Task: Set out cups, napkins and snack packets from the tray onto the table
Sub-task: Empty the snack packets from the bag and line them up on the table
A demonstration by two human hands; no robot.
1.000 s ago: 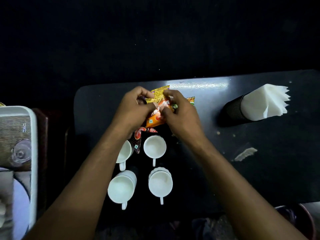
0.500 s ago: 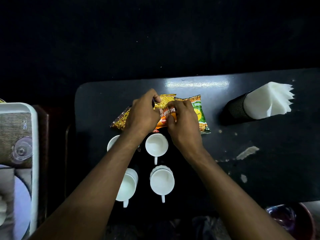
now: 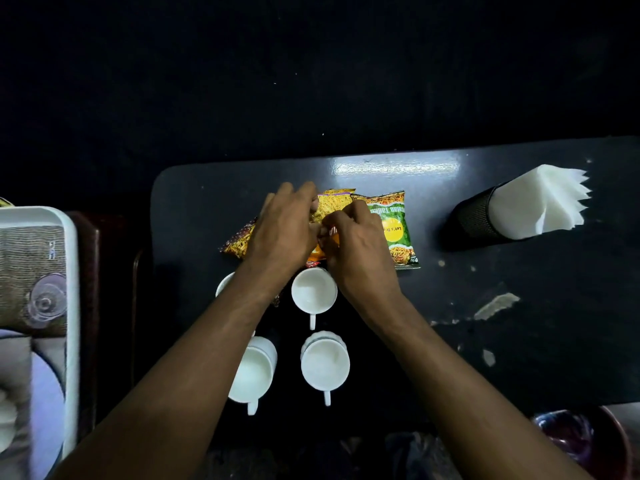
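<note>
Several snack packets lie side by side on the dark table (image 3: 450, 358): a green one (image 3: 394, 226) at the right, a yellow one (image 3: 330, 206) in the middle, an orange-brown one (image 3: 237, 242) at the left. My left hand (image 3: 284, 230) and my right hand (image 3: 356, 247) rest on top of them, fingertips pinching an orange packet (image 3: 317, 252) between them. Several white cups stand just in front of the packets, among them one (image 3: 313, 289) under my right wrist and one (image 3: 325, 365) nearer me. A black holder (image 3: 476, 216) with white napkins (image 3: 540, 202) lies at the right.
A white tray (image 3: 71, 306) holding a clear glass (image 3: 46, 299) sits off the table's left end. Paper scraps (image 3: 495, 306) lie on the table at the right. A dark round bin (image 3: 581, 441) is at the lower right. Beyond the table's far edge all is dark.
Both hands lowered the bunched packets onto the table and spread them out flat in a row; the green and left-hand packets now lie uncovered.
</note>
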